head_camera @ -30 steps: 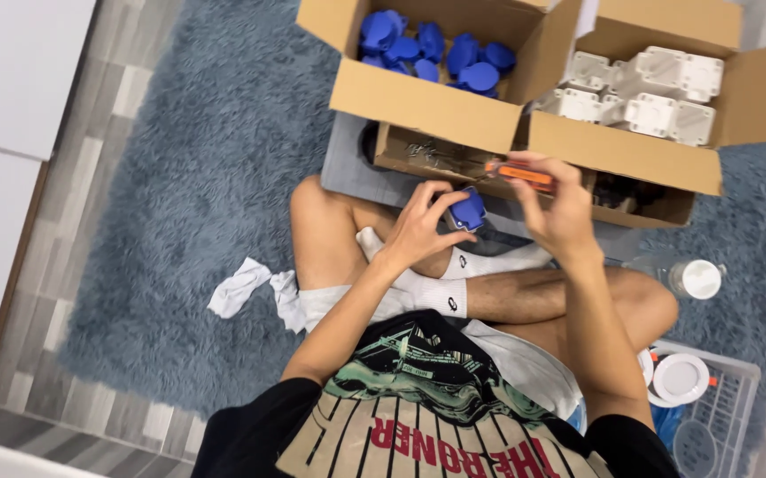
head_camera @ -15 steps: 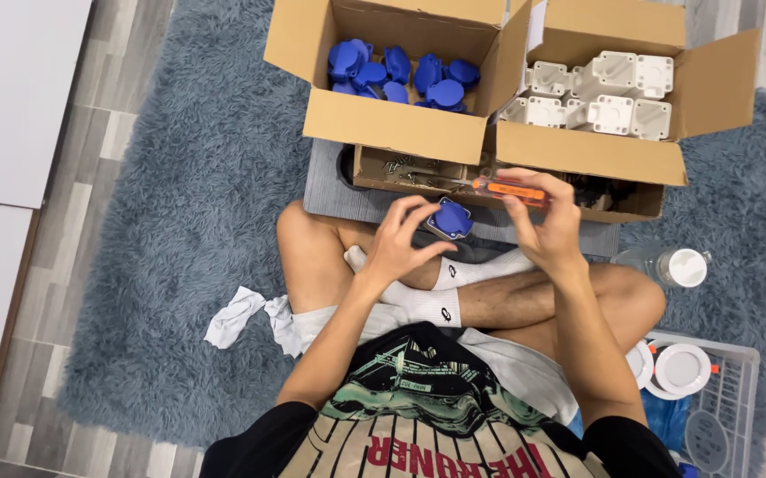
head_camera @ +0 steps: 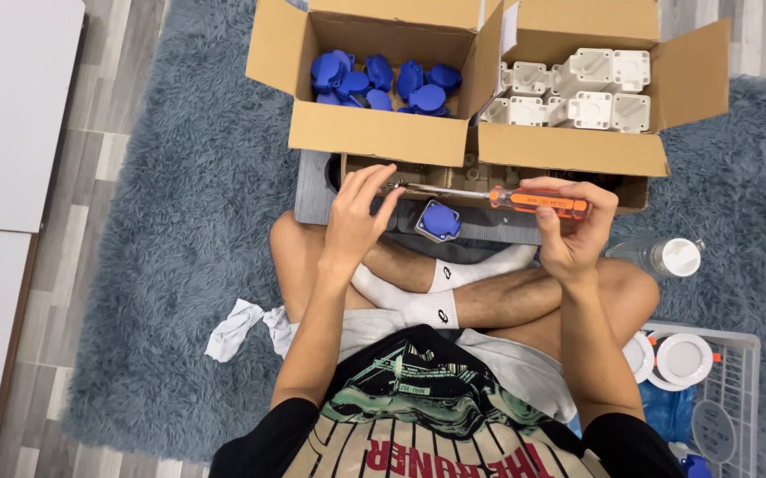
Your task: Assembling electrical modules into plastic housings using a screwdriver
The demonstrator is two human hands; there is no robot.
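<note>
1. Nearest the camera, the person sits cross-legged on a shaggy grey-blue rug [head_camera: 162,265]. A white wire basket [head_camera: 742,389] stands at the person's right and a crumpled white cloth [head_camera: 234,327] lies at the left.
2. The right hand [head_camera: 569,226] holds the orange-handled screwdriver [head_camera: 538,202]. Its fingers [head_camera: 578,193] are closed around the handle. The steel shaft runs nearly level, long axis left to right, with the tip pointing toward the left hand.
3. The left hand [head_camera: 356,217] is raised with the fingers [head_camera: 367,181] loosely spread. They meet the shaft tip (whether they pinch a small part there cannot be told).
4. The blue round-faced socket part [head_camera: 439,221] rests on the dark grey worktop board [head_camera: 312,190], just below the shaft and between the two hands. It lies just right of the left hand, which is the nearer one. Neither hand touches it.
5. Beyond the board, an open cardboard box of blue parts [head_camera: 374,133] stands to the left. A second cardboard box of white moulded housings [head_camera: 578,146] stands touching it on the right.
6. A clear plastic bottle with a white cap [head_camera: 666,257] lies on the rug to the right.
</note>
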